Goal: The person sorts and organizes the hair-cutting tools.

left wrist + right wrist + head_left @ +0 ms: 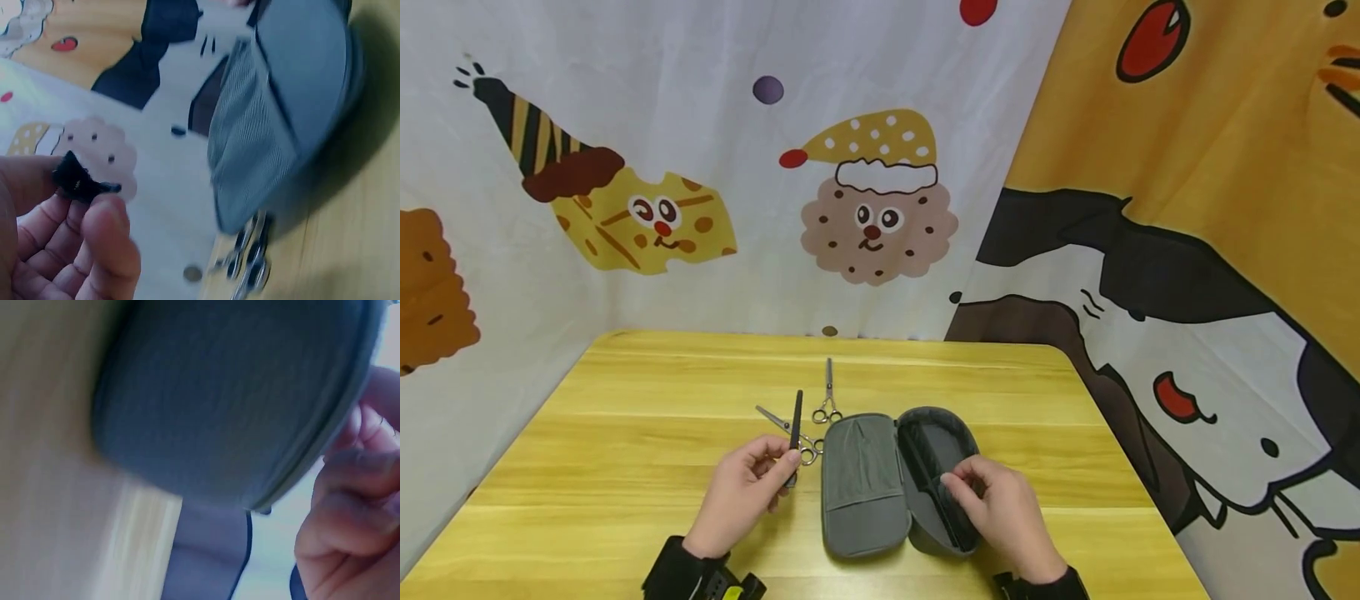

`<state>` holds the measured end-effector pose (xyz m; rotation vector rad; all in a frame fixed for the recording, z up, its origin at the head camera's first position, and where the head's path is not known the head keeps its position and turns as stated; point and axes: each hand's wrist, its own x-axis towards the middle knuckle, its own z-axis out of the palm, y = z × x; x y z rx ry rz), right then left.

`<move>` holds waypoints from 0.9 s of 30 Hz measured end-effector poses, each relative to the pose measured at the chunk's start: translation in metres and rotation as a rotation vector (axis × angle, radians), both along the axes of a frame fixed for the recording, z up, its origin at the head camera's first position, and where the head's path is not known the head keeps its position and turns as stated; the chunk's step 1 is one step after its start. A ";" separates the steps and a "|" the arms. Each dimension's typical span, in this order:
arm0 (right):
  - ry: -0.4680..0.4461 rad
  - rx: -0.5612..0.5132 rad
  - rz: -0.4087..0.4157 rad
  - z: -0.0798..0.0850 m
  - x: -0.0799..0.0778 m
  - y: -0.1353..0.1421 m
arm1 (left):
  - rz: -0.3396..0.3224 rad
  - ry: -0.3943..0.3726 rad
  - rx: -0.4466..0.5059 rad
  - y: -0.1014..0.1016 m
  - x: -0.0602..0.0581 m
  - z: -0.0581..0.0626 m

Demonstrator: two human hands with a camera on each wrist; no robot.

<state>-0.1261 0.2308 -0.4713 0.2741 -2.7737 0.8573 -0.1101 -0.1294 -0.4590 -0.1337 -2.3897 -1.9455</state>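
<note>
My left hand [741, 496] pinches a slim black hair clip [797, 421] upright between thumb and fingers, left of a grey zip case [865, 527]. Seen end-on in the left wrist view, the hair clip [74, 178] shows a wide end and a thin arm. The case lies open like a book, with a gathered pocket on its left half and black dividers inside its deeper right half. My right hand [1003, 508] reaches over the right rim, thumb and forefinger together at the inner divider. In the right wrist view the case wall [231, 406] partly hides these fingers.
One pair of scissors [829, 387] lies behind the case. Another pair of scissors [771, 417], spread open, lies behind my left hand, with its finger rings near the case. The wooden table [625, 433] ends at a cartoon-printed curtain [700, 308].
</note>
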 end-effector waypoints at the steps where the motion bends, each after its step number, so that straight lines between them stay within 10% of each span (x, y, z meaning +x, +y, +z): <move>1: -0.010 -0.050 0.038 0.000 0.001 -0.001 | -0.021 0.009 0.030 0.004 0.001 -0.001; 14: -0.221 -0.424 0.489 -0.003 0.010 -0.005 | -0.304 0.031 0.395 0.071 0.025 -0.018; 20: -0.387 -0.549 0.708 -0.001 0.013 -0.008 | -0.376 0.016 0.326 0.090 0.035 -0.018; 27: -0.357 -0.551 0.840 -0.003 0.012 -0.014 | -0.408 0.121 0.280 0.096 0.037 -0.027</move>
